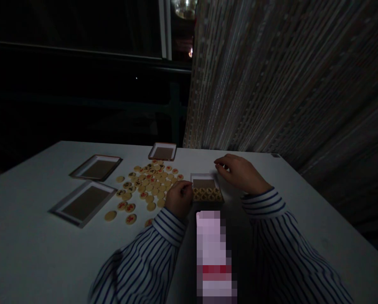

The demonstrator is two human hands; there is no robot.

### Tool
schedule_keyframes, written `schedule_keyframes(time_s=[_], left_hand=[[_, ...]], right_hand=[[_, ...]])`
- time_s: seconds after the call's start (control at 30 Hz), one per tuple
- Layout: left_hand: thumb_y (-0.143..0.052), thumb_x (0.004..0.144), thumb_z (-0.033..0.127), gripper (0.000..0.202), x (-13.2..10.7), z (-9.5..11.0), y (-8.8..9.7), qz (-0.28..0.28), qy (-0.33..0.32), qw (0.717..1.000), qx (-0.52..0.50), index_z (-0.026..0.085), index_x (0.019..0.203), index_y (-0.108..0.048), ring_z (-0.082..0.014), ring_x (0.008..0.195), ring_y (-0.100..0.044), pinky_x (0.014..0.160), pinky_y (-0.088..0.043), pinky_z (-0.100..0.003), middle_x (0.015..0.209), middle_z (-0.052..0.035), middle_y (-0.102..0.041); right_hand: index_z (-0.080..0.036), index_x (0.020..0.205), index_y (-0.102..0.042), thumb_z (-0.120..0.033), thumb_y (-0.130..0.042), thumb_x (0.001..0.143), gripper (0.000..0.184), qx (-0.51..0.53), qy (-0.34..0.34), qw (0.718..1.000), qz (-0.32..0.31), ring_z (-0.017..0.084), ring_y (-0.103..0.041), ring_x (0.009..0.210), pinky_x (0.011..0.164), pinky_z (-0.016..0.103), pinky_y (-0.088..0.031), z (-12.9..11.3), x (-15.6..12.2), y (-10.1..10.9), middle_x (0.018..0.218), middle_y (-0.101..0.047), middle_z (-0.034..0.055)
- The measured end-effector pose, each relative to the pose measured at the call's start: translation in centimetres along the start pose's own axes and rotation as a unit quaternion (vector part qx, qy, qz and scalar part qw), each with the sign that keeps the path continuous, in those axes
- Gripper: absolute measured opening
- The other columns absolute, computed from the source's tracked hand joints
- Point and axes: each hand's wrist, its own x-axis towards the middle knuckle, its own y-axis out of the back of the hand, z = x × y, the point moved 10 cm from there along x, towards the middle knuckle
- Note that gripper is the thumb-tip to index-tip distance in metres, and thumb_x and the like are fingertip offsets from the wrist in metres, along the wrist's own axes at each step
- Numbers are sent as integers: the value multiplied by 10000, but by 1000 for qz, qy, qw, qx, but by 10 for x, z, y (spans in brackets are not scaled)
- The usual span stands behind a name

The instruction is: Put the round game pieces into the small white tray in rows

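A pile of round cream game pieces with red and black marks lies spread on the white table. A small shallow box in front of me holds a row of these pieces at its near edge. My left hand rests at the box's left side with its fingers curled; what they pinch is hidden. My right hand sits at the box's far right corner, fingers bent and touching its rim. Both arms wear striped sleeves.
Three more shallow boxes or lids lie on the table: two at the left and one at the back. A ribbed curtain hangs at the right. The room behind is dark. A blurred pink patch covers the lower middle.
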Motion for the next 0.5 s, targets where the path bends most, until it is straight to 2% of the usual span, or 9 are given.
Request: schedule_keyframes(time_s=[0.2, 0.33, 0.43, 0.5], left_hand=[[-499, 751, 164, 145, 0, 0, 2, 0, 7, 1000, -14, 146, 819, -626, -150, 792, -587, 722, -483, -287, 842, -66, -633], [-499, 760, 174, 143, 0, -2, 3, 4, 9, 1000, -5, 156, 822, -626, -151, 801, -586, 733, -482, -293, 851, -61, -634], [-500, 759, 169, 142, -1, -2, 2, 3, 3, 1000, 3, 156, 826, -625, -152, 807, -587, 740, -480, -295, 847, -60, -635], [-499, 759, 164, 144, -1, -1, 1, 0, -2, 1000, 8, 154, 829, -624, -153, 813, -587, 742, -480, -293, 847, -61, -636]], right_hand=[[-163, 1087, -586, -304, -385, 860, 334, 15, 21, 1000, 10, 169, -563, 884, 771, 268, -397, -17, 11, 1, 1007, -629, 67], [-161, 1091, -584, -291, -368, 861, 341, 10, 13, 1000, 2, 172, -565, 895, 760, 267, -402, -13, 12, -1, 1018, -631, 67], [-199, 1049, -610, -293, -382, 846, 320, 0, 2, 998, -66, 182, -575, 897, 741, 273, -406, 0, 8, -17, 1008, -644, 53], [-234, 1022, -629, -293, -417, 820, 299, -1, -8, 989, -145, 189, -589, 874, 718, 277, -412, 11, 2, -36, 968, -661, 42]])
